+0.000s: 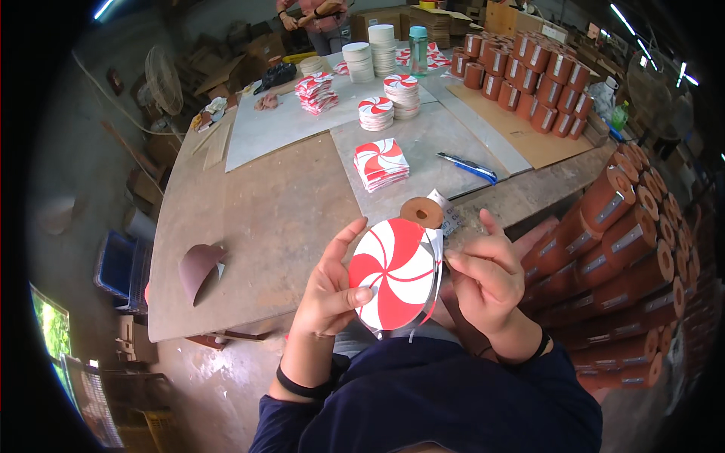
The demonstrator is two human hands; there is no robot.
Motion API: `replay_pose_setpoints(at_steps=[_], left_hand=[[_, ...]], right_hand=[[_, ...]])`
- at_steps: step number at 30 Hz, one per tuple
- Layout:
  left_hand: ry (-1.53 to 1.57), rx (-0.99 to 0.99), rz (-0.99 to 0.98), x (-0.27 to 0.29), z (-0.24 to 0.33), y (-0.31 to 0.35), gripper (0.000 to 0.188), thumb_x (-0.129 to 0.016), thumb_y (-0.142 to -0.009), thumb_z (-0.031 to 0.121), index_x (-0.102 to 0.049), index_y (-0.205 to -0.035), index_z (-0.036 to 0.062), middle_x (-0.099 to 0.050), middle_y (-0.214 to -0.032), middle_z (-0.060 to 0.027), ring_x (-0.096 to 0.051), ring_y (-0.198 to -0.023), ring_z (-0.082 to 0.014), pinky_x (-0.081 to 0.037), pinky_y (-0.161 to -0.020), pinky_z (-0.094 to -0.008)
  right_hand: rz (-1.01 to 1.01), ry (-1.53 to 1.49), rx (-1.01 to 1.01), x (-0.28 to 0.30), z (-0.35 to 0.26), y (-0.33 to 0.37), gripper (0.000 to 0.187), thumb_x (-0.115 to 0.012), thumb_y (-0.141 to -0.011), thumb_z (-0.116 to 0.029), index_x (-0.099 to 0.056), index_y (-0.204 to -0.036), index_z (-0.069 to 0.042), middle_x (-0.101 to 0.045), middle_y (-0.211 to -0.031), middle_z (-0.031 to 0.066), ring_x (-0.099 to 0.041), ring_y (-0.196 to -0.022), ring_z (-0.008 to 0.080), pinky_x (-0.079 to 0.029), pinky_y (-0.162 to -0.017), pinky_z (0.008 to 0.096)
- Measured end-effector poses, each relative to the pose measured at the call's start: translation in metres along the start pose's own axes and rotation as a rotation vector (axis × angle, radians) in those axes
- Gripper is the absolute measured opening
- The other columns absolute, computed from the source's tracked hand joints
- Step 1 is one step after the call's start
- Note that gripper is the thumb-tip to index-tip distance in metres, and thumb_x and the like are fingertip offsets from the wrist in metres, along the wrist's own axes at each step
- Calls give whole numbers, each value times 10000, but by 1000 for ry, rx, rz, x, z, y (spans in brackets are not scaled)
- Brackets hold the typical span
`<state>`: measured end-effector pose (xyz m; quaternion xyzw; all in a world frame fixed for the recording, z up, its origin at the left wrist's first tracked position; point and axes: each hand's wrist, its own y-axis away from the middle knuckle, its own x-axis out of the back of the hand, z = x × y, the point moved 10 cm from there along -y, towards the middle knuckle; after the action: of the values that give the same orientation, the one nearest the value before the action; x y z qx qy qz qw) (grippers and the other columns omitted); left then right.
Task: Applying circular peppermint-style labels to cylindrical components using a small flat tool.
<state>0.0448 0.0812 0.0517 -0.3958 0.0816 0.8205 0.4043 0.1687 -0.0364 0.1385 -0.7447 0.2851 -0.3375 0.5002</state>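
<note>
My left hand (326, 296) is closed round a round disc (393, 272) with a red and white swirl face, thumb on its front and fingers at its left edge. A thin red and white paper strip (436, 291) hangs loose along the disc's right edge. My right hand (489, 281) pinches at the top of this strip, its little finger raised. Just beyond the disc is a brown round piece (421, 212) with a hole in it, beside a crumpled printed white wrapper (447, 214). Square swirl-printed sheets (381, 163) lie stacked on the table.
A blue utility knife (468, 167) lies right of the sheets. Stacks of round swirl discs (375, 113) and white discs (358, 62) stand farther back. Brown cylinders (557, 68) fill the far right; more (615, 264) are piled beside me. A curved brown scrap (200, 270) lies left.
</note>
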Motion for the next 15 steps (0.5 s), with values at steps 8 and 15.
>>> replay_pose_setpoints(at_steps=[8, 15], left_hand=[[20, 80, 128, 13, -17, -1, 758, -691, -717, -47, -258, -1338, -27, -532, -1185, -198, -565, -1072, -272, -449, -940, -383], [124, 173, 192, 23, -45, 2, 403, -649, -800, 35, -487, -1166, -21, -600, -1110, -135, -594, -1009, -218, -471, -907, -361]], right_hand=[[-15, -23, 4, -1, 3, 4, 322, -617, -611, 103, -674, -867, -84, -590, -750, 14, -552, -694, 180, -354, -998, 442], [-27, 10, -3, -6, 6, 10, 287, -611, -627, 89, -680, -852, -75, -585, -748, 12, -545, -684, 182, -352, -996, 453]])
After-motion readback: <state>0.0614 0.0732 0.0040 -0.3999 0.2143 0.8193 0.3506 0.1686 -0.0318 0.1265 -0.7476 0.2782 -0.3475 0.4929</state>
